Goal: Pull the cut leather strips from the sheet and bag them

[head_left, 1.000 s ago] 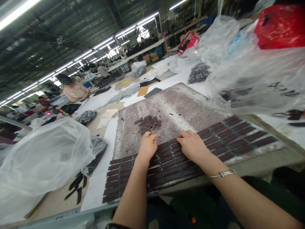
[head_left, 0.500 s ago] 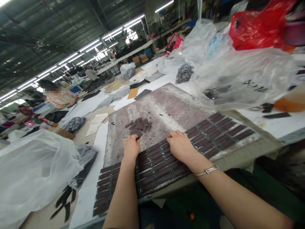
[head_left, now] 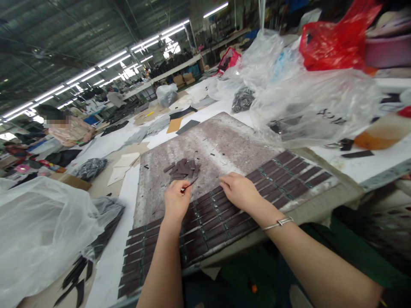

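Observation:
My left hand (head_left: 177,200) is closed on a small dark brown strip (head_left: 190,185), which sticks out past the fingers to the right. Just beyond it lies a heap of loose brown strips (head_left: 182,169) on a worn board (head_left: 221,137). My right hand (head_left: 240,191) hovers at the far edge of the laid-out brown strips (head_left: 224,216), thumb and fingers pinched; whatever they may hold is too small to make out. These strips lie in several rows along the board's near side, with dark greenish bands crossing them. My left forearm hides part of the rows.
A clear plastic bag (head_left: 45,235) bulges at the left, near black strips (head_left: 75,278). On the right are another clear bag (head_left: 314,107), a red bag (head_left: 334,40) and a bottle of orange liquid (head_left: 382,130). A person (head_left: 66,126) stands across the table.
My left hand has drawn back slightly from the heap, and a strip now shows in its fingers. My right hand has shifted slightly, its fingers more pinched. The camera view has moved a little.

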Demonstrator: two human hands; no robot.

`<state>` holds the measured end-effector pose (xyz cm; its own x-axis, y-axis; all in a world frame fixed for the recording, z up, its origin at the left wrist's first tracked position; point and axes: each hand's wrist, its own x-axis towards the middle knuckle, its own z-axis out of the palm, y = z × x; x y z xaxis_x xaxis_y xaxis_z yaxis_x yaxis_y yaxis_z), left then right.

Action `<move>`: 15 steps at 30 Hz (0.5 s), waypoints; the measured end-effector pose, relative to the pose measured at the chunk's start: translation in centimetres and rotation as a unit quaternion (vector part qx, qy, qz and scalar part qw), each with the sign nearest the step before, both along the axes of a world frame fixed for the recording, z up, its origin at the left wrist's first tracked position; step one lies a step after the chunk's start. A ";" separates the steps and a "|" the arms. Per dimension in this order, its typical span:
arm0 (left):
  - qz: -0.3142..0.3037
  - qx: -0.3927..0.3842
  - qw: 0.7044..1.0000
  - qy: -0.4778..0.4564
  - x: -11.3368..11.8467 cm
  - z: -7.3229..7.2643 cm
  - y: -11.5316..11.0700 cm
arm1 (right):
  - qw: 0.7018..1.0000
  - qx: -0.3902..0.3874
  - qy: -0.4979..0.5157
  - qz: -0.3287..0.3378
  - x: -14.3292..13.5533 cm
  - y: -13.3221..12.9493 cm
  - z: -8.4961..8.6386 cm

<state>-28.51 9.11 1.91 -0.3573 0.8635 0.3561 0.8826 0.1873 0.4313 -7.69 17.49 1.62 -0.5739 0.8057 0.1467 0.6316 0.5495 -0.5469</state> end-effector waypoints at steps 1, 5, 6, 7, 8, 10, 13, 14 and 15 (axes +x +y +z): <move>-0.043 0.031 0.998 0.018 1.1 0.4 -0.2 | 0.997 -0.031 0.063 -0.015 -0.1 0.0 0.0; -0.157 0.077 0.982 0.073 5.0 1.0 -0.6 | 0.938 -0.239 0.250 -0.008 -0.6 0.0 -0.4; -0.168 0.076 0.980 0.080 5.6 1.0 -0.5 | 0.926 -0.270 0.264 0.002 -0.7 0.1 -0.6; -0.177 0.073 0.978 0.084 6.2 0.8 -0.4 | 0.921 -0.282 0.268 0.009 -0.7 0.2 -0.7; -0.181 0.068 0.977 0.084 6.5 0.7 -0.3 | 0.922 -0.281 0.267 0.011 -0.5 0.4 -0.8; -0.181 0.056 0.979 0.080 6.9 0.3 0.0 | 0.934 -0.249 0.256 -0.013 0.2 1.2 -0.9; -0.177 0.019 0.981 0.080 7.0 -0.2 0.5 | 0.959 -0.155 0.220 -0.084 1.7 2.8 -0.5; -0.181 0.001 0.980 0.084 7.0 -0.4 0.6 | 0.966 -0.121 0.201 -0.104 2.2 3.4 -0.4; -0.189 -0.018 0.978 0.088 7.0 -0.6 0.7 | 0.972 -0.096 0.181 -0.118 2.7 3.9 -0.4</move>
